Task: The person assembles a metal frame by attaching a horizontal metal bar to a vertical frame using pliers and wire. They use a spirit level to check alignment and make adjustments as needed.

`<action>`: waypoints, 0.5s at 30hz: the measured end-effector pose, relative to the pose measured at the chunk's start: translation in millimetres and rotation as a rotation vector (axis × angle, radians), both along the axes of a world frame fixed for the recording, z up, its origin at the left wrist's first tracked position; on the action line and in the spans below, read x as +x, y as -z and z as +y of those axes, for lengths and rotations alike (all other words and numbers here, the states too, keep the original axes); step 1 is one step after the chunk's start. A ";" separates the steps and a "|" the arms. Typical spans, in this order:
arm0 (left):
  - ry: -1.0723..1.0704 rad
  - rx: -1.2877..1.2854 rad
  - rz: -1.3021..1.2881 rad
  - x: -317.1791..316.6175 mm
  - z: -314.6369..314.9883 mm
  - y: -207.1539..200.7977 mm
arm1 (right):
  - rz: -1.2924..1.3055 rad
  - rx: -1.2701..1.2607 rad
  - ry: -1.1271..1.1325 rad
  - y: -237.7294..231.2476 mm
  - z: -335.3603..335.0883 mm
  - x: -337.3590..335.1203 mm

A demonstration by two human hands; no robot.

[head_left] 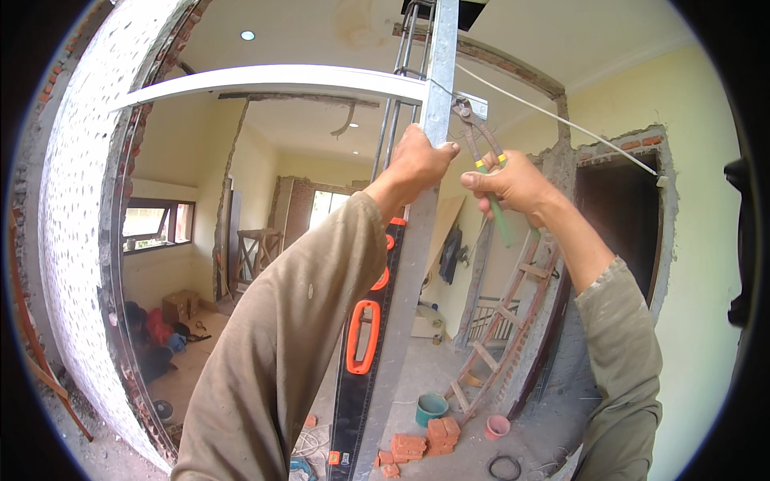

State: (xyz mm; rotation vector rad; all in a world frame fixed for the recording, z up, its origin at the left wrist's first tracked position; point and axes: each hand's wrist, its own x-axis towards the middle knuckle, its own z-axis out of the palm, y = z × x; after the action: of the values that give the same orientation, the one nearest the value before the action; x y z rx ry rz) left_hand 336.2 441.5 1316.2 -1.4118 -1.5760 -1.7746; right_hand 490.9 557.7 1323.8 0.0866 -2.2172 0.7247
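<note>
My left hand point(415, 164) is wrapped round a grey metal upright point(441, 72), just below where a pale horizontal metal bar point(281, 77) meets it. In my right hand point(517, 186) are tying pincers point(475, 135) with green grips and yellow bands. Their jaws are at the right side of the upright, beside a short metal piece point(479, 106) and thin wire. Whether the jaws bite on the wire is too small to tell. Below my left forearm, a black spirit level point(353, 409) with orange handles stands along the upright.
Steel rebar point(395, 104) rises behind the upright. A wooden ladder point(505, 317) leans at the right, near a doorway point(613, 212). On the floor are red bricks point(409, 446), a green bucket point(431, 410), a pink bucket point(497, 427) and a coiled hose point(504, 466). A rough white wall point(76, 200) curves at the left.
</note>
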 end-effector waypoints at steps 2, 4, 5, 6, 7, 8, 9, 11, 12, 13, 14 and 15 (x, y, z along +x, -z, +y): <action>-0.017 0.000 -0.001 1.6 -0.8 0.9 | 0.034 -0.009 0.017 4.6 -1.8 -0.5; -0.029 0.006 -0.002 2.5 0.0 1.1 | 0.169 0.170 0.250 7.1 -2.3 2.9; -0.032 0.016 0.001 2.4 0.8 1.0 | 0.237 0.291 0.337 7.6 -1.7 5.5; -0.031 0.023 -0.003 1.7 1.8 1.4 | 0.349 0.466 0.491 7.6 -0.5 8.7; -0.033 0.013 0.004 0.6 2.7 2.1 | 0.450 0.669 0.610 6.7 1.3 12.8; -0.031 0.006 0.010 -0.8 3.3 1.3 | 0.515 0.847 0.758 4.8 3.6 17.6; -0.029 0.001 0.015 -2.3 3.7 0.4 | 0.567 0.942 0.827 1.8 6.1 23.2; -0.036 0.007 0.021 -4.5 4.8 -0.2 | 0.589 1.063 1.024 -7.9 11.0 35.4; -0.032 0.007 0.022 -5.4 5.5 -0.1 | 0.677 1.189 1.039 -14.2 13.3 40.7; -0.028 0.012 0.023 -6.3 5.5 0.1 | 0.765 1.314 1.049 -20.8 15.3 45.3; -0.018 0.015 0.022 -7.0 5.7 0.3 | 0.854 1.439 1.057 -27.2 16.8 49.2; -0.001 0.019 0.021 -7.1 6.2 0.2 | 0.712 1.375 1.061 -33.1 17.7 52.5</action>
State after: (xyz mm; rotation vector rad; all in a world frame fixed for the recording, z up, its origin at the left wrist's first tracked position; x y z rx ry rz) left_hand 329.1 447.7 1316.0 -1.4158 -1.5450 -1.7642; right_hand 543.3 575.4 1356.9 -0.1353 -1.3403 -1.2396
